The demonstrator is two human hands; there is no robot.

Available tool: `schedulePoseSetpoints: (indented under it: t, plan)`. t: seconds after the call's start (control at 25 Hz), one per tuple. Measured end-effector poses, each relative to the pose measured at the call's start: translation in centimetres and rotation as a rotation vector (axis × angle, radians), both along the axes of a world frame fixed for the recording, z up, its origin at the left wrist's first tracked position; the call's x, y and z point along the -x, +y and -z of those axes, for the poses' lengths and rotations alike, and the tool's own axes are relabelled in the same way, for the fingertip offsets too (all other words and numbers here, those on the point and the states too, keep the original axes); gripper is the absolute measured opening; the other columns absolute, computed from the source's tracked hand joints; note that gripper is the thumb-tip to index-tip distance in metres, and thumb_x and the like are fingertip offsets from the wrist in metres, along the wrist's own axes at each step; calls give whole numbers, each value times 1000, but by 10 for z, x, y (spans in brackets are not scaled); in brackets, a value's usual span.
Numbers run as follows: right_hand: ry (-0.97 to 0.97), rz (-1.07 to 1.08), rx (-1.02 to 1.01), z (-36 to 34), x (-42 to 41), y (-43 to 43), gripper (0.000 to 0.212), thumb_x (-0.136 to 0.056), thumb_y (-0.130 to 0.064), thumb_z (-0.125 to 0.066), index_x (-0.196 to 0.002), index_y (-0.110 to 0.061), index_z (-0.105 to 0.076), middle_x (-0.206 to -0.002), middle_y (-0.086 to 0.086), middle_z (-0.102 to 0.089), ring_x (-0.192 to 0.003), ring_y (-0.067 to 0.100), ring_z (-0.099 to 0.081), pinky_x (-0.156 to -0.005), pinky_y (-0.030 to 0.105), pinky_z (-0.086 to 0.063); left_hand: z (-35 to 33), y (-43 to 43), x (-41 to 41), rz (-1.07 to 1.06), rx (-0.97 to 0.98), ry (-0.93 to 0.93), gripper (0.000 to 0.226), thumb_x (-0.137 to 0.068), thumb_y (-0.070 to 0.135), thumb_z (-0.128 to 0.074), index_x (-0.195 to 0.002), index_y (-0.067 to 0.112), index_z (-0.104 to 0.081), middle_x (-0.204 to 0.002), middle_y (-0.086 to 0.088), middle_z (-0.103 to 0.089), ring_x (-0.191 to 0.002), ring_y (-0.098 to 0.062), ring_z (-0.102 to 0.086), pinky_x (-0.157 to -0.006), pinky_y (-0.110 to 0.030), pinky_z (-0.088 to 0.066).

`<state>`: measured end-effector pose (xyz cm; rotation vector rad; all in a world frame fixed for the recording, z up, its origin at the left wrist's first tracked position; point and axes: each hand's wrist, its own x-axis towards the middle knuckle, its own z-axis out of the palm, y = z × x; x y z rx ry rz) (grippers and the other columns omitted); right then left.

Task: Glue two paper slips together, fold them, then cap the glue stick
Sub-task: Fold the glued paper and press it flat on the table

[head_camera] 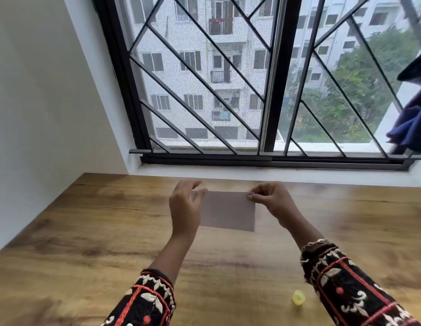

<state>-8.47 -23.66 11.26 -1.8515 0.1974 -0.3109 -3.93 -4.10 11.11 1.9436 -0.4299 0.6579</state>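
Note:
A pale grey-brown paper slip [228, 211] is held up above the wooden table [87, 231], facing me. My right hand [270, 198] pinches its upper right corner between thumb and fingers. At the left edge of the paper, my left hand [184, 205] has its thumb near the upper left corner and its fingers spread; whether it grips the paper is unclear. A small yellow glue-stick cap [298, 297] lies on the table near my right forearm. The glue stick itself is not visible.
A barred window [228, 90] with a white sill runs along the table's far edge. The white wall [40, 102] bounds the table on the left. Dark blue cloth [409, 121] hangs at the far right.

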Motion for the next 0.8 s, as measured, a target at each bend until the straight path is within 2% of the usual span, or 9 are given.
schedulePoseSetpoints:
  t: [0.08,0.2,0.44,0.52,0.8]
  plan:
    - [6,-23,94,-3,-3,4,5,-73,0,-70,-70,-4,-69,-65,7,-65,-63,14,-55,-64,27,-44,-7,-15,3,168,-186,-63,18,-73,0,-72,-90,1,-70,-86,-14,-70,-83,-23,-63,-76,-25,-49]
    - [-11,-40,186,-6,-6,11,2,-71,-5,-73,-71,-6,-71,-72,13,-69,-68,17,-58,-67,35,-46,-10,-35,5,309,-332,12,13,-79,5,-68,-92,4,-69,-88,-12,-69,-85,-29,-64,-75,-39,-52]
    - [-32,-21,252,-14,-7,18,4,-72,-8,-73,-71,-11,-70,-71,9,-68,-71,16,-60,-69,37,-49,-16,-40,-2,313,-303,87,3,-77,3,-66,-78,5,-67,-78,-11,-69,-75,-26,-63,-67,-32,-48]
    - [-29,-41,236,-15,-8,18,4,-72,-9,-73,-73,-6,-71,-74,12,-70,-71,16,-61,-71,39,-50,-19,-39,-1,306,-282,99,4,-77,0,-65,-76,3,-67,-76,-12,-70,-73,-25,-62,-65,-30,-46]
    - [-29,-97,295,-20,-12,22,8,-73,-11,-73,-76,-3,-73,-73,15,-71,-69,12,-57,-65,30,-44,-20,-34,-4,301,-226,121,5,-77,-4,-63,-74,0,-65,-71,-13,-68,-69,-25,-61,-64,-30,-45]
